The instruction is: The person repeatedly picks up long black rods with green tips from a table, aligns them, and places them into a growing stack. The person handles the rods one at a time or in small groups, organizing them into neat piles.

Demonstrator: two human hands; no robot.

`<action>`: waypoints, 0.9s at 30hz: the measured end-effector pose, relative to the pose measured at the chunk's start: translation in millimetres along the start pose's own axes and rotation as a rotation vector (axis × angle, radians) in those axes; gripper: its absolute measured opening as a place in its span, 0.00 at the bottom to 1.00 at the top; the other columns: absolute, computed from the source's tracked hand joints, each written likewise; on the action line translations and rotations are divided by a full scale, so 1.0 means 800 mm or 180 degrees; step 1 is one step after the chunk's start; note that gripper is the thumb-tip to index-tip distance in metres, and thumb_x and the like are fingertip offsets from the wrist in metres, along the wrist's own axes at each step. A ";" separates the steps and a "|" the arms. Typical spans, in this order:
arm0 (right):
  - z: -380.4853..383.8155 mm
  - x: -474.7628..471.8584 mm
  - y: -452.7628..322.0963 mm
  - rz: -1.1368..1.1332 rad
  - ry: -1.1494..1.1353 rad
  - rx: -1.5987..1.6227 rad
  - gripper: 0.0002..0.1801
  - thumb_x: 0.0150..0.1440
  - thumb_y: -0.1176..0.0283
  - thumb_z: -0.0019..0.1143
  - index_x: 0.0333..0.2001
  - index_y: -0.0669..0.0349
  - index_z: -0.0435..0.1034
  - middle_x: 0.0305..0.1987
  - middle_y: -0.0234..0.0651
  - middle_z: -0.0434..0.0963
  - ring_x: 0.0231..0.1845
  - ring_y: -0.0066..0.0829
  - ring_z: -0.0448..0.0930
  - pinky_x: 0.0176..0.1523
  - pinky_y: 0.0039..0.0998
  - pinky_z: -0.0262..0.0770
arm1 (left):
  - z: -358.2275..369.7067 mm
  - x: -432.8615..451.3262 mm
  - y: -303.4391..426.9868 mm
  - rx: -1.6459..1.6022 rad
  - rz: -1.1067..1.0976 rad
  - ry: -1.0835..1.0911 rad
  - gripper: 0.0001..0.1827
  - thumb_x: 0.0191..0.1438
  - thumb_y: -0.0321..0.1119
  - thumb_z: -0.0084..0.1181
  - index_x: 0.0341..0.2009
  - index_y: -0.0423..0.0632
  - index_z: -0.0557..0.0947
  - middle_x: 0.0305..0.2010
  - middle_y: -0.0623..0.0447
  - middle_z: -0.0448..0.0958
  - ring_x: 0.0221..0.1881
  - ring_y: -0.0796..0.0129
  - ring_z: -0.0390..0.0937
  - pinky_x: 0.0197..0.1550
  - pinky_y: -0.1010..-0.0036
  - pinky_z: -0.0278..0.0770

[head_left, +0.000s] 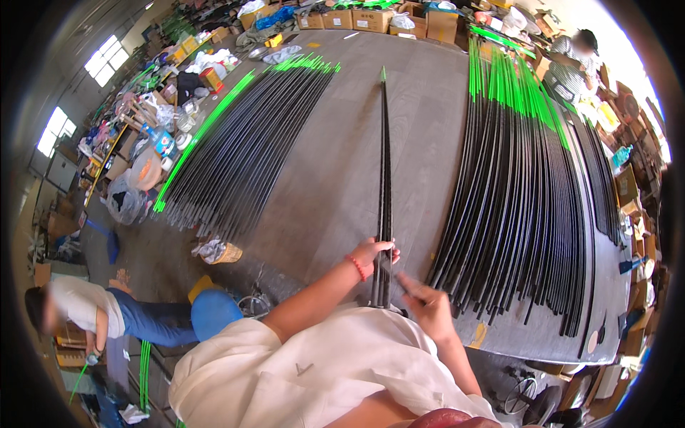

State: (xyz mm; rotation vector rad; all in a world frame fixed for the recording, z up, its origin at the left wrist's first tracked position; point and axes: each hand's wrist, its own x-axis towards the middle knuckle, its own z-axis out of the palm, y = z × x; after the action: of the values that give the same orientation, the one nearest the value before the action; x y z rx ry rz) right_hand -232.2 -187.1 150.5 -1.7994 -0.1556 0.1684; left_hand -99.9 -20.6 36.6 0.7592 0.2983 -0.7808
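Note:
Several long black rods (385, 176), green at their far tip, run straight away from my body over the grey table (423, 128). My left hand (373, 255) is closed around them near their close end and has a red bead bracelet at its wrist. Just right of the bundle is my right hand (428, 305), blurred, with its fingers bent towards the rods; whether it holds a small item cannot be made out. A wide row of black rods with green ends (514, 203) lies to the right. Another row of such rods (251, 139) lies to the left.
Cardboard boxes (373, 21) line the table's far edge. One person (575, 61) is at the far right; another person (85, 315) bends at the lower left beside a blue stool (214, 314). A wicker basket (229, 253) stands below the left row. Bags and bottles crowd the left side.

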 end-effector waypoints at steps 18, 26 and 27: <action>-0.045 0.060 0.132 0.0879 0.2100 -0.0582 0.30 0.53 0.69 0.53 0.59 0.60 0.55 0.44 0.43 0.67 0.41 0.37 0.71 0.44 0.37 0.69 | 0.024 -0.002 0.007 0.1211 0.0221 0.0046 0.13 0.47 0.33 0.60 0.38 0.42 0.78 0.37 0.55 0.78 0.27 0.76 0.66 0.33 0.78 0.67; -0.057 0.081 0.055 0.1326 0.0984 0.3351 0.22 0.60 0.73 0.37 0.59 0.58 0.54 0.26 0.29 0.67 0.14 0.13 0.56 0.14 0.14 0.45 | 0.012 -0.009 0.014 0.0571 0.0240 -0.0014 0.11 0.51 0.35 0.56 0.37 0.44 0.74 0.38 0.51 0.77 0.26 0.76 0.69 0.30 0.77 0.69; -0.072 0.082 0.050 0.1255 0.1115 0.3438 0.22 0.60 0.72 0.36 0.60 0.56 0.55 0.25 0.29 0.66 0.14 0.13 0.55 0.13 0.14 0.45 | 0.005 -0.009 0.014 0.0507 0.0225 0.0000 0.11 0.51 0.35 0.56 0.36 0.44 0.74 0.38 0.51 0.77 0.25 0.76 0.69 0.29 0.77 0.70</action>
State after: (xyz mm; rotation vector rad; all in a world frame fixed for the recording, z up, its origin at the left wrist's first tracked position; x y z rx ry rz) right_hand -155.7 -238.1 122.7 -0.7360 0.4711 0.1656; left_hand -97.0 -14.5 48.6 0.9148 0.2098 -0.7435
